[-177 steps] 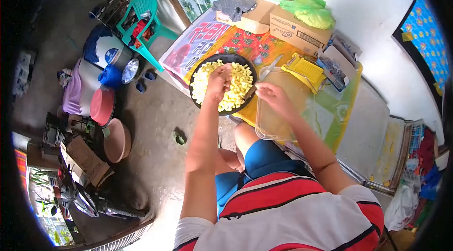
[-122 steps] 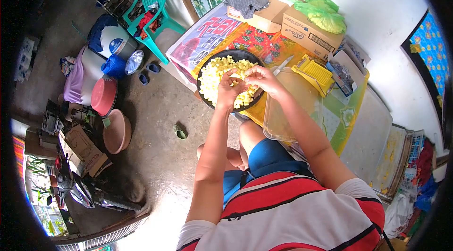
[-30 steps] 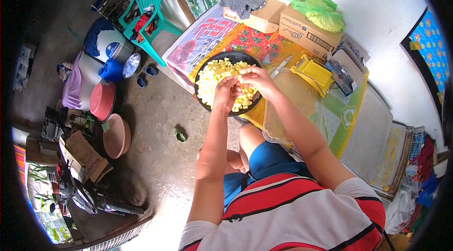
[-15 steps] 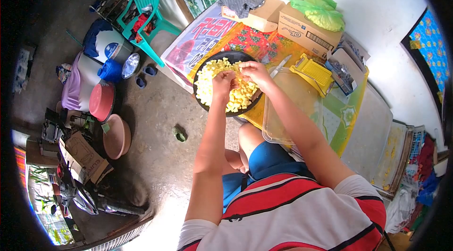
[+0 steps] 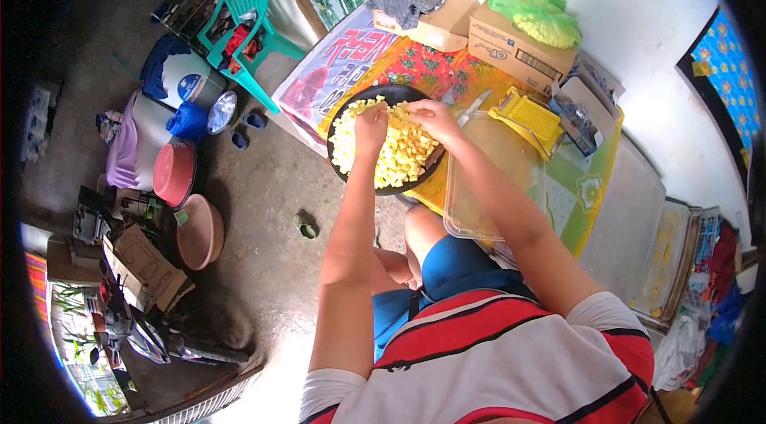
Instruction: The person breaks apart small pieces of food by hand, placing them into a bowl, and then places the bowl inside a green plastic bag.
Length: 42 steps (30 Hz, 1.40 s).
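A round black pan (image 5: 338,109) at the table's near left edge is heaped with small yellow cubes (image 5: 396,157) of some food. Above the left part of the heap is my left hand (image 5: 371,129), its fingers curled closed. My right hand (image 5: 436,121) hovers over the pan's right side, thumb and fingers drawn together toward the left hand. Whatever either hand pinches is too small to make out. Beside the right forearm lies a clear plastic lid or tray (image 5: 471,212), with a knife (image 5: 476,107) at its far edge.
A yellow slicer-like tool (image 5: 527,121) sits right of the knife. Cardboard boxes (image 5: 511,45) with a green plastic bag (image 5: 538,13) line the wall. To the left are a green chair (image 5: 243,5), a pink basin (image 5: 199,232) and a clog (image 5: 306,226) on the floor.
My left hand has lifted slightly up and left, turning so its fingers face away. The right hand has shifted only a little, near the same spot over the pan.
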Each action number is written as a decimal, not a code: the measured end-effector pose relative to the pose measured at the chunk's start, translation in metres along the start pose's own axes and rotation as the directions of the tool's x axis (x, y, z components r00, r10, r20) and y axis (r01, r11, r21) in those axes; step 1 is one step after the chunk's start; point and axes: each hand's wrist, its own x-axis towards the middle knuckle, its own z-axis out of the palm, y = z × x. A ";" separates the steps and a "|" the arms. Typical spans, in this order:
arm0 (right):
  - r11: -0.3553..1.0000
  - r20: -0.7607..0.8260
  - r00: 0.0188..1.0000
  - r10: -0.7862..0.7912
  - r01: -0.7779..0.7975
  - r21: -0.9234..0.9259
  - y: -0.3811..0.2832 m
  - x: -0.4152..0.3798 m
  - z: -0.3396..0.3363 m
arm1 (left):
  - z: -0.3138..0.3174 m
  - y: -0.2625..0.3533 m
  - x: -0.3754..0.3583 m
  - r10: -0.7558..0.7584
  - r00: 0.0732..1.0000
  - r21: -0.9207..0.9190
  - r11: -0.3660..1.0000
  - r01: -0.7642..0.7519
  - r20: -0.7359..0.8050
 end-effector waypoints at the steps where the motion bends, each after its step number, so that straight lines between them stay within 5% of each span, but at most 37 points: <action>1: 0.998 0.010 0.999 -0.053 0.052 0.018 0.000 -0.006 -0.005 | 0.000 0.001 -0.002 0.027 1.000 0.003 1.000 -0.027 -0.016; 5: 0.992 0.070 0.997 -0.030 0.038 -0.120 -0.008 -0.043 -0.045 | -0.002 0.023 -0.021 0.187 0.973 0.035 0.982 -0.184 -0.133; 8: 0.975 0.048 0.993 0.111 -0.099 -0.198 -0.014 -0.078 -0.085 | -0.007 0.036 -0.045 0.189 0.981 0.125 0.973 -0.192 0.032; 10: 0.953 0.060 0.995 0.075 -0.054 -0.299 -0.029 -0.107 -0.105 | 0.006 0.038 -0.066 0.291 0.956 0.177 0.940 -0.291 0.026; 15: 0.626 0.112 0.949 0.296 -0.104 -0.773 -0.055 -0.168 -0.138 | 0.046 0.050 -0.130 0.254 0.960 0.038 0.965 -0.260 0.115; 18: 0.650 0.084 0.981 0.176 -0.052 -0.758 -0.048 -0.206 -0.126 | 0.064 0.049 -0.161 0.199 0.962 0.008 0.979 -0.204 0.189; 21: 0.669 0.003 0.967 0.254 -0.174 -0.723 -0.034 -0.220 -0.124 | 0.070 0.054 -0.182 0.008 0.966 -0.086 0.996 0.015 0.259; 24: 0.880 -0.104 0.929 0.356 -0.371 -0.297 -0.005 -0.219 -0.133 | 0.071 0.061 -0.192 -0.071 0.957 -0.196 0.972 0.130 0.281; 27: 0.925 0.020 0.927 0.374 -0.374 0.060 -0.054 -0.217 -0.120 | 0.061 0.080 -0.197 -0.181 0.896 -0.355 0.872 0.337 0.406; 30: 0.901 0.082 0.926 0.367 -0.376 0.214 -0.069 -0.216 -0.110 | 0.053 0.098 -0.201 -0.206 0.823 -0.458 0.747 0.482 0.530; 42: 0.930 0.116 0.969 0.218 -0.242 0.277 -0.122 -0.211 -0.083 | 0.034 0.121 -0.197 -0.114 0.815 -0.624 0.586 0.517 0.569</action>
